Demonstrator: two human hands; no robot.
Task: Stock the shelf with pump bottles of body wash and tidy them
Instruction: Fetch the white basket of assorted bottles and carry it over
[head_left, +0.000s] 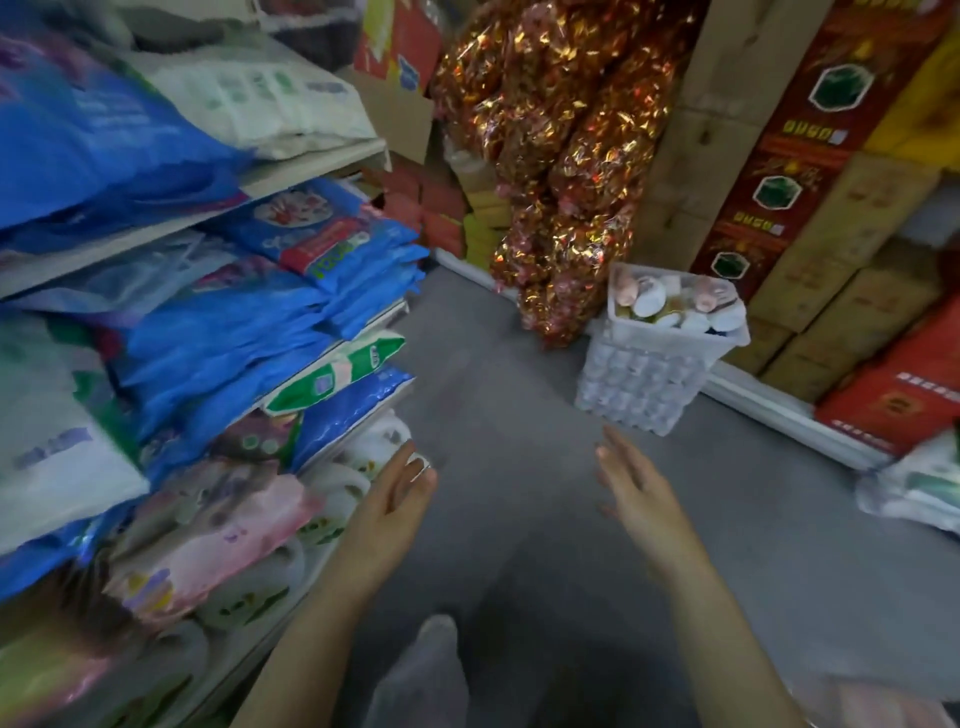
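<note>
White lattice plastic basket (644, 379) at 1 o'clock holds rounded pump bottles (650, 302); left hand (397, 501) and right hand (631, 486) straight-fingered, empty.

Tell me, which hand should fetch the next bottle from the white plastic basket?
Right, probably. The right hand is open, empty and stretched toward the white plastic lattice basket; the left hand is down at the stocked white plastic bottles.

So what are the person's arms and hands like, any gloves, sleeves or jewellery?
Both are bare: the left hand and right hand wear no gloves, and the forearms show no sleeves within the frame. No watch or bracelet shows at either wrist. The blur could hide a thin ring.
</note>
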